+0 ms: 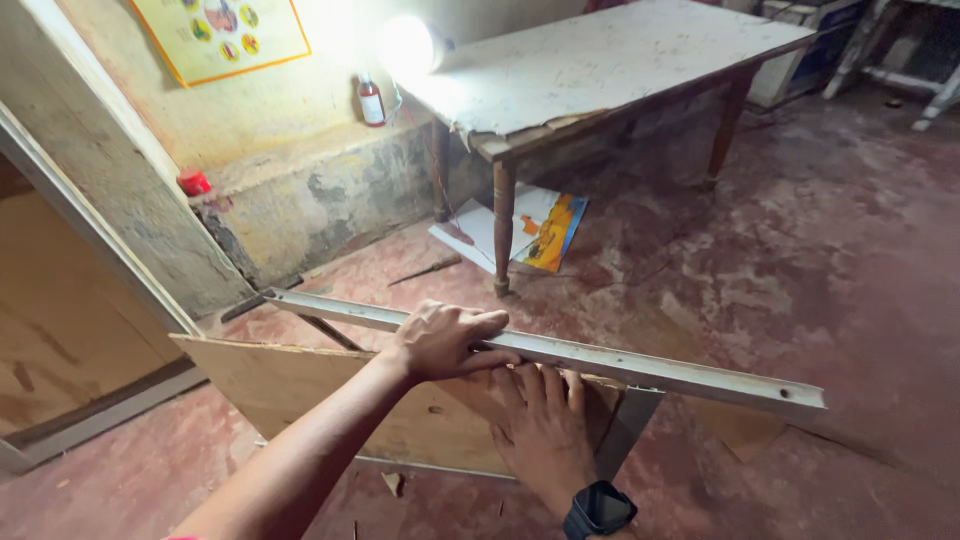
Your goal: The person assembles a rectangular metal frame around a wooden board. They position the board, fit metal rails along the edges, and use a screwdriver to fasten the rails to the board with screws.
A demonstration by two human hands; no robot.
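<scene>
The long pale painted wooden strip (560, 352) runs across the lower centre, left hand (445, 340) wrapped around it, right hand (545, 435) spread flat on the tan plywood board (300, 385) beneath. Stained red concrete floor (800, 260); white-topped wooden worktop (600, 65) upper centre.

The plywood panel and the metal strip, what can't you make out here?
Head view:
- Plywood panel: its right part is hidden behind the right hand and the metal strip.
- Left hand: its grip wraps the strip, palm side hidden.
- Lamp: glare washes out its shape.
</scene>
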